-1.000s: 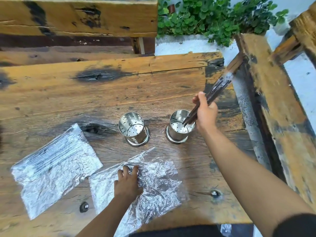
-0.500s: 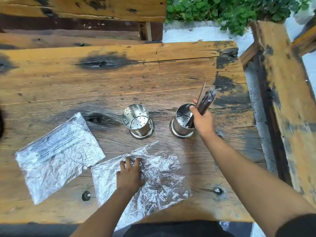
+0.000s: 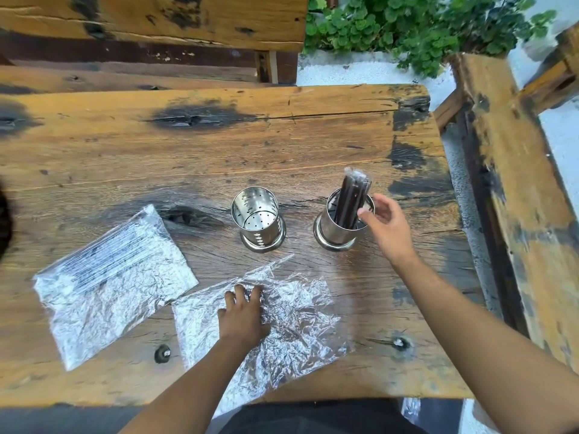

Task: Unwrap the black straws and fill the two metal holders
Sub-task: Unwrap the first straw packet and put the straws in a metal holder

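Observation:
Two perforated metal holders stand mid-table. The left holder (image 3: 258, 218) has nothing in it. The right holder (image 3: 337, 228) contains a bundle of black straws (image 3: 351, 197) standing upright, their tops still in clear film. My right hand (image 3: 388, 227) hovers just right of that holder, fingers spread, touching nothing I can make out. My left hand (image 3: 242, 311) presses flat on a crumpled clear wrapper (image 3: 300, 321) at the near edge. A second, still-packed bag of straws (image 3: 112, 277) lies at the left.
The wooden table (image 3: 219, 145) ends close on the right, with a wooden bench (image 3: 513, 195) beyond the gap. Another bench sits behind the table, and green plants (image 3: 416, 23) grow at the back right. Bolt heads (image 3: 162, 353) dot the near edge.
My right hand lowered the straw bundle into the right holder and let go; it now sits open beside the rim. The left hand stayed on the wrapper.

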